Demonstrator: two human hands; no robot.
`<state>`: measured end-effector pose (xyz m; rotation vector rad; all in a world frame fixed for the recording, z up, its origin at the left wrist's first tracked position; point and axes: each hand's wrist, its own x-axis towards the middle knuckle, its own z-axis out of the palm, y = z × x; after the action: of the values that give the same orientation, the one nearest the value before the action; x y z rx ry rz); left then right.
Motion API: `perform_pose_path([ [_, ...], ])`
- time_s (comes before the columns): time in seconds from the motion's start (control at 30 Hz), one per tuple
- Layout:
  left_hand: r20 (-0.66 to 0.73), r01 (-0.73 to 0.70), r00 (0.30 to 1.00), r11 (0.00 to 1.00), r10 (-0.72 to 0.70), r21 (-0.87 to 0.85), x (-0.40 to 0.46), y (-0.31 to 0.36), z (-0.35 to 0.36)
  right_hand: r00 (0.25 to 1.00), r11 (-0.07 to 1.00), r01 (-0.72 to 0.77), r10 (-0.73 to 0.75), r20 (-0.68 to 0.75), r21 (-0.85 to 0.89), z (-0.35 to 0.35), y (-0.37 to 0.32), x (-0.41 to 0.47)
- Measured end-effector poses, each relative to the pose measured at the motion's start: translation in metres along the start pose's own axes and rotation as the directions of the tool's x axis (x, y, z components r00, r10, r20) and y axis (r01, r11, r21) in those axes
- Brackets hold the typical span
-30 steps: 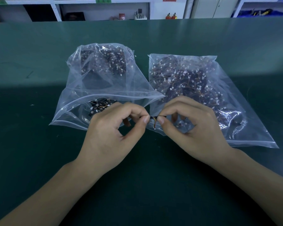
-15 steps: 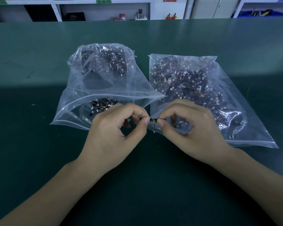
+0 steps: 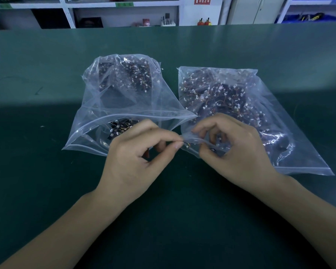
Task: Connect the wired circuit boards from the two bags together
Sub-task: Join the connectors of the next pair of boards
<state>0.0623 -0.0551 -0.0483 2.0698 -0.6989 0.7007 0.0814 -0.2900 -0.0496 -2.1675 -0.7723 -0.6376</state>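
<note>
Both bags, the left bag (image 3: 124,105) and the right bag (image 3: 270,121), are thin clear plastic, glossy and creased, catching white glints along the folds. The bench (image 3: 47,171) has a dark green matt covering, smooth with faint scuffs.

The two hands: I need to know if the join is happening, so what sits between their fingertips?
In the head view, a small wired piece with orange leads bridges the left hand and right hand, pinched from both sides.

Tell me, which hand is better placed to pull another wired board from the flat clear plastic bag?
Probably the right hand: it lies over the mouth of the flat clear plastic bag. The left hand sits by the puffed-up clear bag, pinching a small wired piece.
</note>
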Motion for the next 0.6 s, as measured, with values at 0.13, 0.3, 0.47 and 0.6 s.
perform_pose_path([
  [0.13, -0.008, 0.012, 1.000, 1.000, -0.012, 0.009, 0.000, -0.004, 0.002, 0.999, 1.000, 0.025, -0.026, -0.030, -0.019, 0.000, 0.000, 0.001],
  [0.3, -0.020, -0.053, 0.998, 0.982, 0.058, 0.179, 0.000, -0.013, -0.001, 0.998, 1.000, 0.005, -0.005, -0.064, -0.005, -0.001, 0.002, 0.003],
  [0.47, -0.012, -0.181, 0.980, 0.910, 0.200, 0.373, 0.004, -0.008, -0.002, 0.998, 0.999, 0.023, -0.024, -0.062, -0.023, -0.002, 0.001, 0.001],
  [0.6, 0.057, -0.218, 0.973, 0.821, 0.222, 0.528, 0.008, 0.003, 0.007, 0.997, 0.998, 0.058, -0.060, -0.046, -0.027, 0.000, 0.000, 0.001],
])
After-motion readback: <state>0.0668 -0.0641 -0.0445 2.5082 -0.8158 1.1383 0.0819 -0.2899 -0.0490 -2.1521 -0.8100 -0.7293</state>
